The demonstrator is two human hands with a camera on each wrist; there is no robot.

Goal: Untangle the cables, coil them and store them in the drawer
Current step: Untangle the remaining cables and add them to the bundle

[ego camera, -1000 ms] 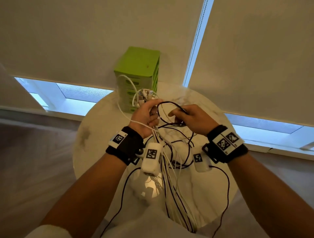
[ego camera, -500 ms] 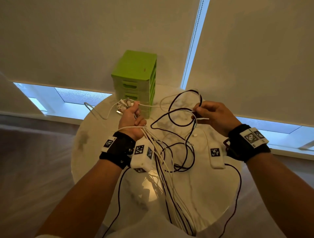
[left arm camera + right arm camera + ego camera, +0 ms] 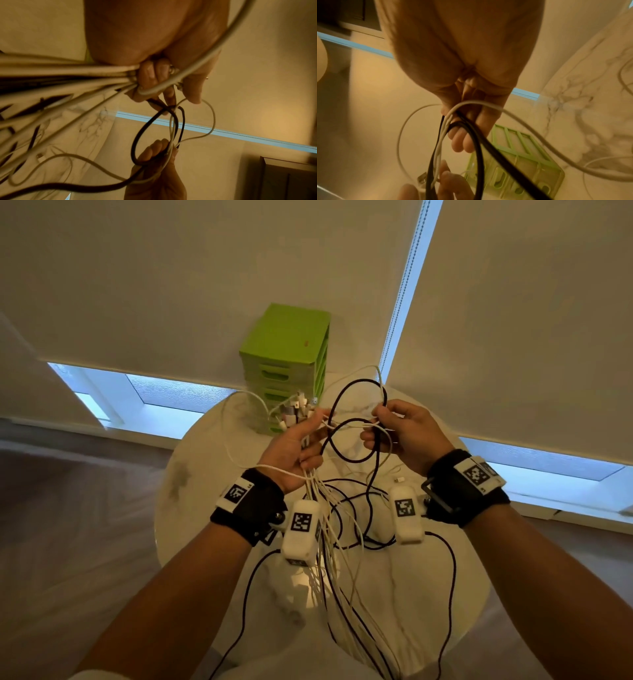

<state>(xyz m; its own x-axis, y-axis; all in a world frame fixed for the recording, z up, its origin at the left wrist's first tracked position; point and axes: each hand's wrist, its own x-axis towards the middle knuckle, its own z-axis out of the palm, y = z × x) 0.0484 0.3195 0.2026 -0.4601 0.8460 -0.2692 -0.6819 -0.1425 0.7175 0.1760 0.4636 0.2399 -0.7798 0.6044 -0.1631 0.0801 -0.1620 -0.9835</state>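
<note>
Both hands' curled fingers around tangled cables (image 3: 342, 446): left hand (image 3: 294, 450), right hand (image 3: 404, 436).

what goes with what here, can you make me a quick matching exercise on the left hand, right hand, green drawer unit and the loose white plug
Column 1:
1. left hand
2. right hand
3. green drawer unit
4. loose white plug

Column 2:
A. lying on the table
B. grips a bundle of cables
C. stands at the table's far edge
D. pinches a black cable loop

Pairs: 1-B, 2-D, 3-C, 4-A
</note>
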